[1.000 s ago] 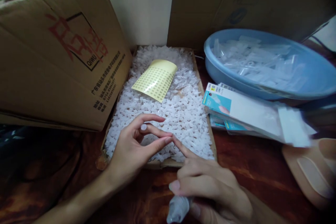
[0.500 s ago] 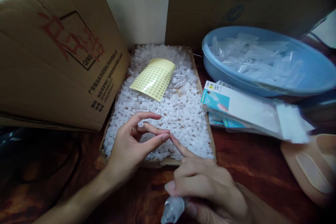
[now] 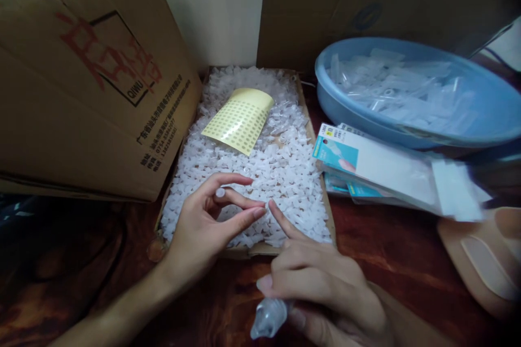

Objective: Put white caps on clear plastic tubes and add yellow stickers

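Since a second ago our hands have barely shifted: the right forefinger has slid a little further from the left fingertips, and the clear tube under the right palm has tipped slightly leftward.

We work on a dark red-brown wooden table [image 3: 407, 252] pushed against a pale wall. Our left hand [image 3: 203, 227] hovers over the near end of the shallow cardboard tray [image 3: 321, 184], fingers bent, its forefinger and middle finger stretched toward the right forefinger's tip; whether they pinch one of the small white plastic pieces [image 3: 280, 173] we cannot tell. Our right hand [image 3: 325, 287] points its forefinger into the tray while the curled fingers clasp a clear plastic tube [image 3: 268, 319] just off the tray's near edge.

A yellow sticker sheet [image 3: 240, 119] lies on the pieces toward the far end. A big cardboard box [image 3: 81, 97] leans against the tray's left side, nearly touching it. To the right, a stack of packaging cards [image 3: 382, 171] sits just beside the tray, partly under the rim of a blue basin [image 3: 488, 119] holding clear tubes. Another brown carton [image 3: 366, 0] stands behind.

Bare tabletop lies near us, left of our left arm and right of our right hand, up to a tan object [image 3: 484, 265] at the right edge.
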Demonstrator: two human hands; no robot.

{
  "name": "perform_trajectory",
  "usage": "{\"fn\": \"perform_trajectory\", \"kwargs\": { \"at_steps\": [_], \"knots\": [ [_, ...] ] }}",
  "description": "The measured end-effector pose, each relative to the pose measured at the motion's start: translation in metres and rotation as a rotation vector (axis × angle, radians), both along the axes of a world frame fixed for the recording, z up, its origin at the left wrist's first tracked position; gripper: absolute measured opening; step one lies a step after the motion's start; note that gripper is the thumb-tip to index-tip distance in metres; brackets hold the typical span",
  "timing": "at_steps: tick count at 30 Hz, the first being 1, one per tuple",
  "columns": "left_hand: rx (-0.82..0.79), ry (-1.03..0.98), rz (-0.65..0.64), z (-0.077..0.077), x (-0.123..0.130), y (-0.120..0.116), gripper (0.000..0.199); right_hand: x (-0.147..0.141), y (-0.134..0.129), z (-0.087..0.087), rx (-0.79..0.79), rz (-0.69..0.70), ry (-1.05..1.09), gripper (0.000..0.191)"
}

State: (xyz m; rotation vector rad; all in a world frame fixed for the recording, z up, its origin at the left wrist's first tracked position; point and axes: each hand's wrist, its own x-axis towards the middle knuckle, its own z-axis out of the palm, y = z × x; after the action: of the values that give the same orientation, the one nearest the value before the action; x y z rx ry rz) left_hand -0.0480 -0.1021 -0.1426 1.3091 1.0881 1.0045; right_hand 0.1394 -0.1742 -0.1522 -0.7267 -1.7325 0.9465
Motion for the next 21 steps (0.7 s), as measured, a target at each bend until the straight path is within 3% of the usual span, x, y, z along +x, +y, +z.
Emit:
{"fn": "perform_trajectory", "kwargs": {
  "at_steps": [7,12,15,19,21],
  "knots": [
    [0.006,-0.030,0.025,0.001,0.001,0.004,0.032,0.003,0.005,0.000,0.050,0.017,-0.030,0.023],
    [0.207,0.064,0.054,0.002,-0.001,0.005,0.009,0.002,0.003,0.000,0.074,0.033,-0.069,0.022],
    [0.289,0.131,-0.028,0.003,-0.003,0.005,0.014,0.002,0.005,-0.002,0.102,0.002,-0.088,0.020],
    [0.301,0.134,-0.188,0.001,-0.004,0.004,0.019,0.004,0.014,-0.007,0.308,0.139,-0.137,0.021],
    [0.308,0.103,-0.235,0.000,-0.003,0.004,0.014,0.003,0.014,-0.007,0.307,0.146,-0.137,0.021]
  ]
}}
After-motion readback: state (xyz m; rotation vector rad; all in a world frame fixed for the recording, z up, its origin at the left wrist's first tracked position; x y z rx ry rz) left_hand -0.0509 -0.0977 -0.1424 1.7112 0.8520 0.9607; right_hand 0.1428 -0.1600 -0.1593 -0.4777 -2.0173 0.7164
